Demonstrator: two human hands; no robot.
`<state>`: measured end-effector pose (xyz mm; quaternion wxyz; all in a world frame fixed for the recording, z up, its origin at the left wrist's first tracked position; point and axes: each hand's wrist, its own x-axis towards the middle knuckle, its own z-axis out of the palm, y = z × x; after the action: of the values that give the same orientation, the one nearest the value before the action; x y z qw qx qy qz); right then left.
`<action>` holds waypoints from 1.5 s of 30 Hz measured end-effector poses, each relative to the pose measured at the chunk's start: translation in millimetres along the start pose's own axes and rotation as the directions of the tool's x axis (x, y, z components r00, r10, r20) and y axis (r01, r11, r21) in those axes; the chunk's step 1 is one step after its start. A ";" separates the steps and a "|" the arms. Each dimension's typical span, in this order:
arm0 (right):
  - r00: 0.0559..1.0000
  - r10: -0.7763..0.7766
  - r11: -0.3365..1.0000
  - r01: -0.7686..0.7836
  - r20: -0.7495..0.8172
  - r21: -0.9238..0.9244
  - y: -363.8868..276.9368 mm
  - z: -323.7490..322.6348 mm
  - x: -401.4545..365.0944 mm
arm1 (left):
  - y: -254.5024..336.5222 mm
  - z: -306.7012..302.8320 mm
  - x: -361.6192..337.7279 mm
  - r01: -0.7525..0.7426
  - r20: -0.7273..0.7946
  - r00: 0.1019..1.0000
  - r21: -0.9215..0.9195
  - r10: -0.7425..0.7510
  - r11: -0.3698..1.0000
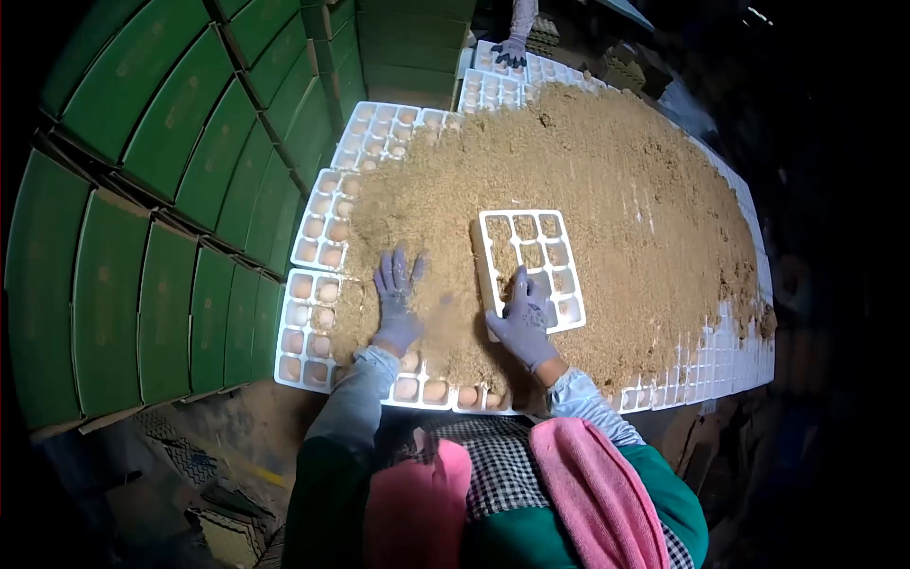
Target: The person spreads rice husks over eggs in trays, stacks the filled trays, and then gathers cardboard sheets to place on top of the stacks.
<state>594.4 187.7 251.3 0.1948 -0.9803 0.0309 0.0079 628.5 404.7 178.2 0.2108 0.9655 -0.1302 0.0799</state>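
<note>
Room: darkness is closing in on the far right, while light is falling over the working area.
Green boxes (156,322): they are standing in tall stacks along the left side.
Brown layer (597,152): loose, crumbly material is covering the middle of the surface, its thickness being hard to tell; whatever is supporting it is hiding underneath.
White trays (281,341): they are lying side by side around the layer's left and near edges, with egg-like rounds (325,318) sitting in their cells.
Loose tray (521,214): it is lying on top of the brown layer, right of the left hand and under the right one; its long axis is running away from the person, leaning slightly leftward at the far end.
Right hand (525,328): it is the nearer one, resting on the tray's near end, one finger pointing forward along the cells; whether it is gripping or merely pressing, I cannot tell.
Left hand (395,308): it is lying palm down on the brown layer, clear of the tray, holding nothing visible.
Co-worker's hand (510,53): it is reaching over trays at the far end.
Left fingers (388,275): they are spreading wide, pointing away from the person.
</note>
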 end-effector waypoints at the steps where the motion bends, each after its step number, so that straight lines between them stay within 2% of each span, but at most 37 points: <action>1: 0.999 0.034 0.999 -0.034 0.030 -0.005 -4.5 4.6 10.5 | 5.8 1.8 9.5 0.033 0.017 0.999 0.026 -0.034 0.999; 2: 0.996 0.069 0.998 -0.069 0.060 -0.007 -12.0 10.2 23.1 | 5.9 7.5 23.0 0.036 0.016 0.999 0.032 -0.037 0.999; 3: 0.998 0.024 0.996 -0.019 0.053 -0.092 -25.2 6.9 41.7 | 2.4 12.7 41.9 0.075 0.032 0.996 0.178 -0.082 0.981; 4: 0.999 0.016 0.997 -0.012 0.047 -0.082 -32.0 10.8 65.3 | -4.0 16.7 61.1 0.109 0.041 0.991 0.323 -0.129 0.940; 5: 1.000 -0.011 0.996 0.013 0.022 -0.090 -37.3 14.8 90.0 | -13.6 20.4 79.1 0.110 0.036 0.991 0.333 -0.129 0.936; 6: 0.999 -0.040 0.994 0.040 -0.002 -0.102 -41.6 18.8 115.9 | -24.3 22.4 98.5 0.181 0.018 0.980 0.312 -0.196 0.933; 7: 0.997 -0.025 0.998 0.029 0.079 -0.061 -49.4 16.5 140.3 | -34.6 22.8 118.6 0.253 0.002 0.964 0.288 -0.265 0.924; 8: 0.996 -0.032 0.998 0.037 0.084 -0.056 -55.4 15.3 161.6 | -46.5 23.1 139.2 0.260 0.000 0.962 0.294 -0.272 0.920; 10: 0.989 -0.095 0.991 0.105 0.110 -0.085 -60.9 16.4 195.7 | -67.4 17.4 177.8 0.330 -0.078 0.942 0.025 -0.327 0.944; 11: 0.988 -0.138 0.986 0.143 0.063 -0.083 -59.4 19.0 209.5 | -81.1 28.1 189.3 0.297 -0.217 0.929 -0.039 -0.298 0.954; 12: 0.988 -0.133 0.987 0.139 0.079 -0.075 -57.2 19.0 220.9 | -82.3 30.6 201.2 0.306 -0.202 0.930 -0.031 -0.306 0.951; 14: 0.964 -0.249 0.968 0.251 0.096 -0.012 -53.2 10.5 241.2 | -70.9 22.1 229.8 0.188 -0.357 0.919 0.023 -0.167 0.982; 15: 0.967 -0.217 0.976 0.218 0.136 0.008 -53.4 0.9 245.4 | -66.4 19.4 242.1 0.092 -0.289 0.956 0.099 -0.060 0.991; 16: 0.969 -0.225 0.974 0.225 0.106 0.013 -42.4 -0.5 249.1 | -67.0 18.4 253.3 0.096 -0.284 0.957 0.105 -0.063 0.990; 18: 0.984 -0.177 0.984 0.178 -0.028 0.020 -8.5 -4.2 257.1 | -75.5 20.5 274.1 0.029 0.076 0.995 0.394 -0.064 0.919; 19: 0.989 -0.099 0.994 0.102 -0.106 0.025 9.0 -6.3 263.4 | -92.8 30.0 286.3 -0.024 0.025 1.000 0.532 0.013 0.847; 20: 0.992 0.004 0.997 -0.013 -0.128 -0.072 25.4 -11.5 272.8 | -108.4 37.2 301.2 -0.019 0.028 1.000 0.532 0.005 0.847; 22: 0.983 0.130 0.989 -0.137 -0.133 -0.048 56.4 -2.3 291.0 | -136.8 46.0 333.4 0.053 -0.070 0.997 0.454 -0.024 0.890; 24: 0.986 -0.010 0.988 -0.016 -0.167 -0.156 47.8 -3.1 292.6 | -161.9 43.4 363.5 0.112 -0.066 0.994 0.513 -0.091 0.851; 25: 0.991 -0.030 0.996 0.018 -0.131 -0.090 37.5 -1.0 292.9 | -173.1 43.5 373.6 0.156 -0.057 0.987 0.569 -0.150 0.807; 26: 0.979 -0.140 0.980 0.116 -0.149 -0.163 31.6 6.8 293.6 | -184.1 43.1 380.2 0.158 -0.055 0.987 0.562 -0.154 0.812; 27: 0.991 -0.109 0.989 0.101 -0.072 -0.111 17.9 7.6 298.2 | -195.9 42.8 384.2 0.158 -0.054 0.987 0.536 -0.153 0.829; 28: 0.997 -0.080 0.995 0.080 0.008 -0.057 0.7 5.8 305.9 | -204.0 43.6 383.1 0.157 -0.051 0.987 0.512 -0.152 0.845; 29: 0.996 -0.066 0.993 0.072 0.061 -0.095 -14.6 6.1 314.5 | -208.0 44.4 379.3 0.130 -0.081 0.991 0.498 -0.103 0.858; 30: 0.998 -0.054 0.994 0.057 0.039 -0.091 -24.8 15.0 323.3 | -208.3 47.5 373.6 0.131 -0.078 0.991 0.499 -0.107 0.857; 32: 0.992 -0.104 0.993 0.108 0.077 -0.041 -48.7 22.7 338.0 | -204.4 52.7 350.5 0.093 -0.155 0.988 0.512 -0.015 0.854; 34: 0.972 -0.217 0.973 0.223 0.087 -0.057 -71.6 35.4 349.5 | -189.8 46.0 314.9 0.076 -0.128 0.992 0.514 -0.011 0.855; 35: 0.972 -0.230 0.973 0.229 0.050 0.015 -77.1 48.7 354.0 | -183.4 39.2 294.7 0.049 -0.102 0.995 0.507 0.003 0.861; 36: 0.971 -0.238 0.968 0.239 0.020 -0.077 -86.0 54.5 354.3 | -182.6 29.5 272.9 0.063 -0.098 0.995 0.509 -0.016 0.858; 38: 0.975 -0.154 0.988 0.156 0.159 -0.001 -101.4 37.4 347.7 | -182.2 8.2 220.9 -0.145 -0.189 0.945 0.491 0.267 0.859; 39: 0.966 -0.222 0.975 0.219 0.132 0.035 -93.3 47.7 343.9 | -175.5 0.3 196.8 -0.074 -0.220 0.961 0.379 0.168 0.922; 43: 0.885 -0.420 0.906 0.422 0.202 0.033 -106.8 49.2 289.4 | -163.7 -38.5 88.1 0.022 -0.173 0.984 0.316 0.035 0.949; 45: 0.854 -0.452 0.890 0.449 0.256 0.075 -123.9 50.8 262.5 | -145.9 -65.3 36.3 0.211 -0.056 0.977 0.129 -0.205 0.969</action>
<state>864.1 306.3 244.4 0.1998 -0.9489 -0.2258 0.0935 698.1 552.7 188.0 0.1555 0.9839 -0.0180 0.0864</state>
